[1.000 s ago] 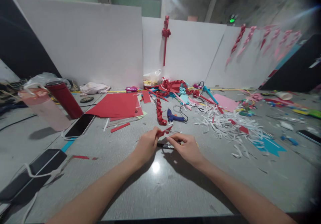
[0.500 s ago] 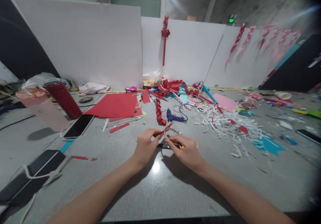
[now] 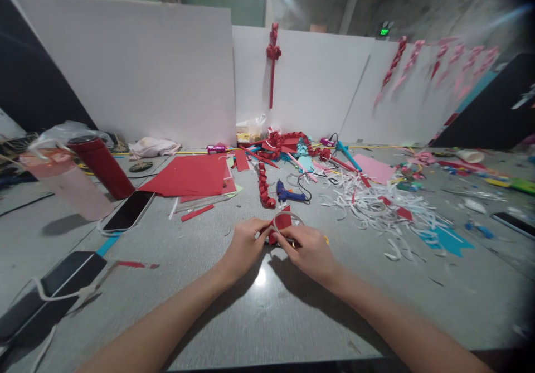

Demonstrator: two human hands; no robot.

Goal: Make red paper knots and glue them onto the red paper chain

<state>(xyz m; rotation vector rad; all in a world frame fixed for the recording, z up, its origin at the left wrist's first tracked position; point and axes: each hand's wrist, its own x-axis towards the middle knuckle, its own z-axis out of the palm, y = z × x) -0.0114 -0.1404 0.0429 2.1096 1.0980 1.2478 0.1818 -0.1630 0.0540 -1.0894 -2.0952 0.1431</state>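
Observation:
My left hand (image 3: pixel 247 247) is closed, its thumb and fingertips pinching the left edge of a small piece of red paper (image 3: pixel 283 220). My right hand (image 3: pixel 310 250) is closed too, fingertips together at the paper's lower right. From them a thin pale strip (image 3: pixel 296 215) arches in a loop over the red paper. Both hands are just above the table, close together. Something yellow (image 3: pixel 326 240) shows beside my right hand, mostly covered by it. Just beyond the hands lie a twisted red paper chain (image 3: pixel 264 186) and a blue glue gun (image 3: pixel 291 194).
Red sheets (image 3: pixel 190 175) and a narrow red strip (image 3: pixel 197 212) lie to the left, near a phone (image 3: pixel 129 211), a red flask (image 3: pixel 102 166) and a pink bottle (image 3: pixel 69 183). Curled white strips (image 3: pixel 380 206) are heaped on the right. White panels (image 3: pixel 309 83) stand behind.
The red paper has turned so its flat face shows more, and the pale strip's loop arches wider over it. Both hands keep nearly the same place.

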